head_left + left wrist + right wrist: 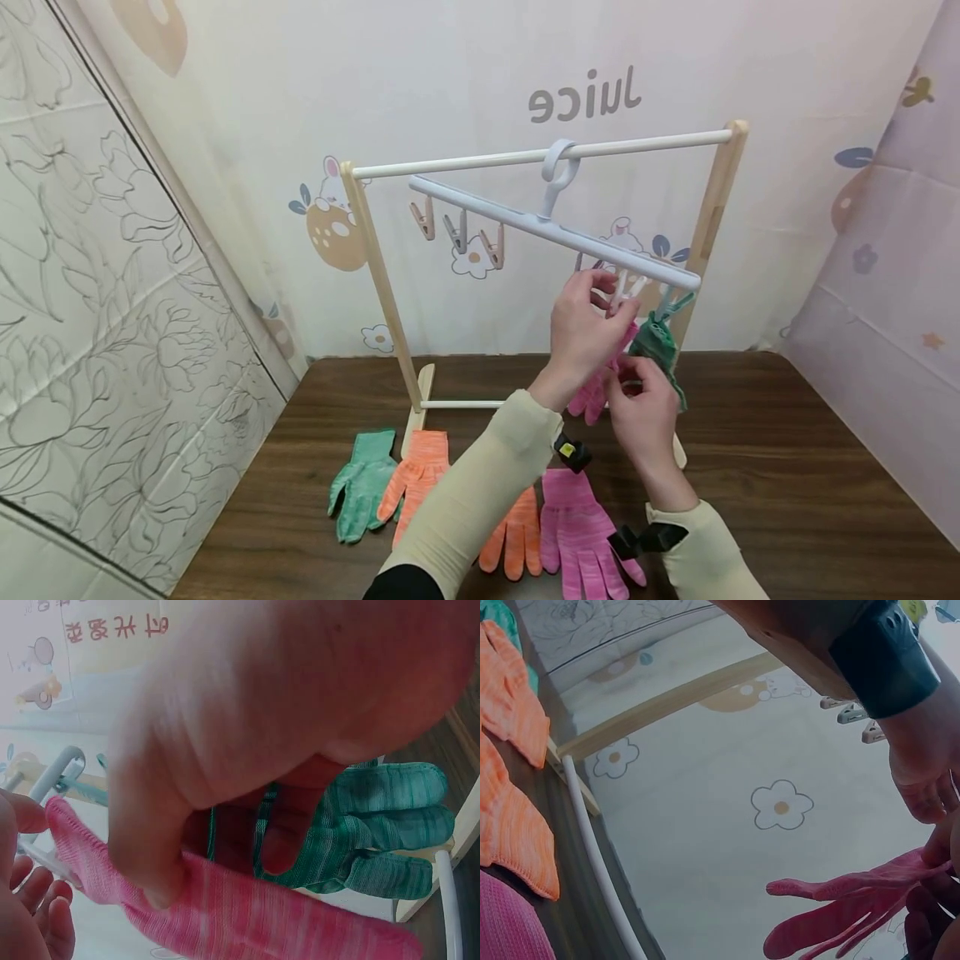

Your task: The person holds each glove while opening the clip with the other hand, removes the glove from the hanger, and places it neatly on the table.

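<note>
My left hand point(588, 325) is raised under the white hanger bar point(555, 229), thumb and fingers pinching a white clothespin point(621, 292). Just below it, my right hand point(648, 408) pinches a pink knit glove point(588, 396). In the left wrist view, the pink glove point(225, 907) has its cuff edge close to the left hand's fingers point(45, 900). The right wrist view shows the pink glove's fingers point(840, 900) spread out. Beside it, a green glove point(656, 342) hangs at the hanger's right end, partly hidden behind the right hand.
The hanger hooks over the rack's top rod point(480, 158). Several clothespins point(457, 232) hang from its left half. On the wooden table point(780, 467) lie a green glove point(367, 483), an orange glove point(420, 467), another orange glove point(517, 533) and a pink glove point(577, 533).
</note>
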The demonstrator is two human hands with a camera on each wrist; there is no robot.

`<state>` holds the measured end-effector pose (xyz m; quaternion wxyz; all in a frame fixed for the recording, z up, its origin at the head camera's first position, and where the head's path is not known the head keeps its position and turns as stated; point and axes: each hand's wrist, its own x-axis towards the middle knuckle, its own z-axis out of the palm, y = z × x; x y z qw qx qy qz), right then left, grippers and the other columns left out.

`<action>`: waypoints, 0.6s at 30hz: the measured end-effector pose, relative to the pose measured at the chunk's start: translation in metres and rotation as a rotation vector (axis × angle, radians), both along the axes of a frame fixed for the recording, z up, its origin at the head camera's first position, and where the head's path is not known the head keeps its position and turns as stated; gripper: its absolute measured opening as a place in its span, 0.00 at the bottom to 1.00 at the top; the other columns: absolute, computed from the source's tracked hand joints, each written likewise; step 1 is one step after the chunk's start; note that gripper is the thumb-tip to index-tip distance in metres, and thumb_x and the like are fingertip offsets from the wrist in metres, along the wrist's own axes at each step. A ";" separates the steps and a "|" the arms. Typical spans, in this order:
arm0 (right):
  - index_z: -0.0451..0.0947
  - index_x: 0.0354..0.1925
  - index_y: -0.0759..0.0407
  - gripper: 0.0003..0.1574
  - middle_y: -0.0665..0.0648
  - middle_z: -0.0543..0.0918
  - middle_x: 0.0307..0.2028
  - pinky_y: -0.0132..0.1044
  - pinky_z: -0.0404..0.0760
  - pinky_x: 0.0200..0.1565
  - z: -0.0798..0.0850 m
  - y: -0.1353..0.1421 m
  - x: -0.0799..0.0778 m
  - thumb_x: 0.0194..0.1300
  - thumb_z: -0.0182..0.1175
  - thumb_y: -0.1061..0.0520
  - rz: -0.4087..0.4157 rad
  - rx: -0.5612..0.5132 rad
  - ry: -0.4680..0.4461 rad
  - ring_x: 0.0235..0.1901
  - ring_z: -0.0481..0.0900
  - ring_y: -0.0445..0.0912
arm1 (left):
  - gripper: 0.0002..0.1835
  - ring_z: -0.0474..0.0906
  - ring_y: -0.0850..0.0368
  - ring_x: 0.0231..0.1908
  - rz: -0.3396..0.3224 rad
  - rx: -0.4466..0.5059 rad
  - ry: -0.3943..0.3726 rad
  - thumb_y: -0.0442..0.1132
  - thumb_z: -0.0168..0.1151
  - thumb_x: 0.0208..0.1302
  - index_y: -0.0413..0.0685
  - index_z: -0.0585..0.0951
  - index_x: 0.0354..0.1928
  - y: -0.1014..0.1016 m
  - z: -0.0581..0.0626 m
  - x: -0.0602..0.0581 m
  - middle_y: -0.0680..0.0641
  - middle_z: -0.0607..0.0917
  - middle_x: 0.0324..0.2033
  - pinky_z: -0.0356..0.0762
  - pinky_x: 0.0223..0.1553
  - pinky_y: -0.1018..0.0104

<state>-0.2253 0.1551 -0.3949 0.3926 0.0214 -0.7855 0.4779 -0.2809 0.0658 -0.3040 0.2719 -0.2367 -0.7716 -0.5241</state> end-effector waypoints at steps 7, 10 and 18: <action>0.82 0.38 0.65 0.06 0.58 0.82 0.33 0.21 0.73 0.34 -0.001 -0.003 0.000 0.61 0.66 0.65 0.011 0.048 0.039 0.30 0.77 0.46 | 0.20 0.74 0.66 0.31 0.032 0.009 -0.005 0.44 0.74 0.58 0.48 0.76 0.47 0.006 0.002 -0.001 0.53 0.78 0.36 0.74 0.29 0.80; 0.81 0.37 0.66 0.05 0.58 0.81 0.32 0.21 0.73 0.34 -0.002 -0.004 0.000 0.60 0.66 0.66 0.021 0.053 0.059 0.30 0.78 0.48 | 0.21 0.73 0.66 0.31 0.062 -0.004 0.009 0.46 0.75 0.58 0.49 0.75 0.46 0.008 0.003 -0.002 0.54 0.77 0.35 0.72 0.28 0.80; 0.81 0.35 0.65 0.03 0.57 0.82 0.31 0.21 0.72 0.34 -0.004 -0.004 0.000 0.60 0.65 0.67 0.035 0.049 0.073 0.29 0.79 0.51 | 0.19 0.75 0.63 0.30 0.101 0.005 0.056 0.47 0.74 0.58 0.49 0.76 0.44 0.012 0.005 -0.004 0.54 0.77 0.32 0.70 0.28 0.80</action>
